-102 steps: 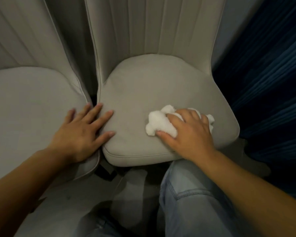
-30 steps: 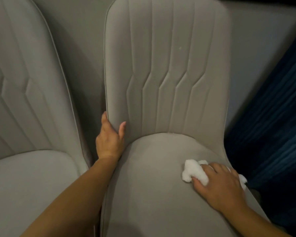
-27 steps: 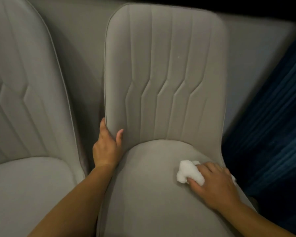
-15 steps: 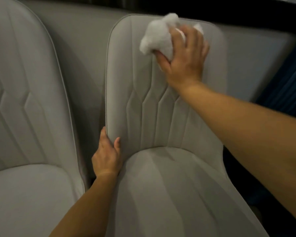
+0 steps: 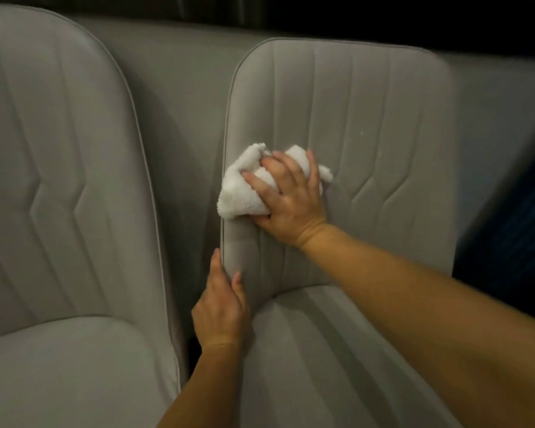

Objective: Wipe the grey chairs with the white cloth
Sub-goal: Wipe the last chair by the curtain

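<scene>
Two grey padded chairs stand side by side. The right chair fills the middle of the view, the left chair the left side. My right hand grips a bunched white cloth and presses it against the left part of the right chair's backrest, about halfway up. My left hand holds the left edge of that backrest low down, with the thumb on the front face and the fingers hidden behind the edge.
A grey wall runs behind both chairs, with a narrow gap between them. A dark blue curtain hangs close to the right chair's right side.
My right hand has lifted the cloth off the seat to the top of the backrest, then brought it down and left to mid-height. My left hand has moved from the seats to the backrest edge.
</scene>
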